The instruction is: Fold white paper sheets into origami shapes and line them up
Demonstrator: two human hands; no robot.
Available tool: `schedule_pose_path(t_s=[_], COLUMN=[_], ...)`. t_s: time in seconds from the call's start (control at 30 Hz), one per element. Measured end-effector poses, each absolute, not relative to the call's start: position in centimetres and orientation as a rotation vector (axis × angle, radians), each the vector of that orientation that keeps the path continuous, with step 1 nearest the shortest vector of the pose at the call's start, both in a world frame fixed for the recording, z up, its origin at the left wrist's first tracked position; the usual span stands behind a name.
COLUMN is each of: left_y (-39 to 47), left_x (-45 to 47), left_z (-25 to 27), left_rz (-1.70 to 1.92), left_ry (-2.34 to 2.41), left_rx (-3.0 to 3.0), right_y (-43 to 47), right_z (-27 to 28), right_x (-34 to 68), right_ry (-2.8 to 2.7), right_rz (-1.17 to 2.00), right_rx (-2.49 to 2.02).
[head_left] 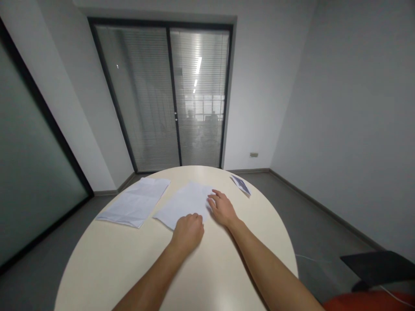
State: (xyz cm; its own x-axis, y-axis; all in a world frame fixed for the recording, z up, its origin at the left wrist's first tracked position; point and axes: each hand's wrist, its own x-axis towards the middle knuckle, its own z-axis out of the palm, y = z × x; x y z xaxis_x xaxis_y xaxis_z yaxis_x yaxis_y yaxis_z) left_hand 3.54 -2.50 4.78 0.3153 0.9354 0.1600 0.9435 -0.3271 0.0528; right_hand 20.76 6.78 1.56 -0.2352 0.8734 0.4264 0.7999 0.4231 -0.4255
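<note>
A white sheet of paper (186,199) lies on the round cream table (207,276) in front of me. My left hand (188,231) is closed at its near right corner, fingers curled over the edge, and the hand hides that corner. At the right edge of the same sheet is my right hand (222,208), its fingers apart and the fingertips over or on the paper. To the left rests a stack of creased white paper (138,201), untouched by either hand.
A small printed card or folded leaflet (241,185) lies near the table's far right edge. Beyond the table stand glass doors with blinds (201,103). A dark chair part (379,268) and a red seat (369,301) are at the lower right.
</note>
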Motion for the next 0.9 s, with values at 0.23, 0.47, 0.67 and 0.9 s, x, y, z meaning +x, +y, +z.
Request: schedule_pose_path(t_s=[0.23,0.47,0.67,0.9], left_y=[-2.6,0.0,-1.0,-1.6], left_x=[3.1,-0.8,0.8,1.4], left_z=[4.6,0.2,0.6,0.5], left_rz=[-0.438,-0.31,-0.216,-0.221], left_ry=[-1.637,-1.959,-1.738,-1.563], left_rx=[-2.994,-2.628,-2.872,-3.014], right_y=[6.4,5.8,5.1,5.8], right_z=[0.3,1.0,1.0,0.0], right_x=[21.0,20.8,19.4,20.5], right_ry=[-2.378,-2.529,-2.508,-2.485], right_rz=[0.253,0.365,0.414,0.457], right_rx=[-1.322,-1.292,-1.22,-1.388])
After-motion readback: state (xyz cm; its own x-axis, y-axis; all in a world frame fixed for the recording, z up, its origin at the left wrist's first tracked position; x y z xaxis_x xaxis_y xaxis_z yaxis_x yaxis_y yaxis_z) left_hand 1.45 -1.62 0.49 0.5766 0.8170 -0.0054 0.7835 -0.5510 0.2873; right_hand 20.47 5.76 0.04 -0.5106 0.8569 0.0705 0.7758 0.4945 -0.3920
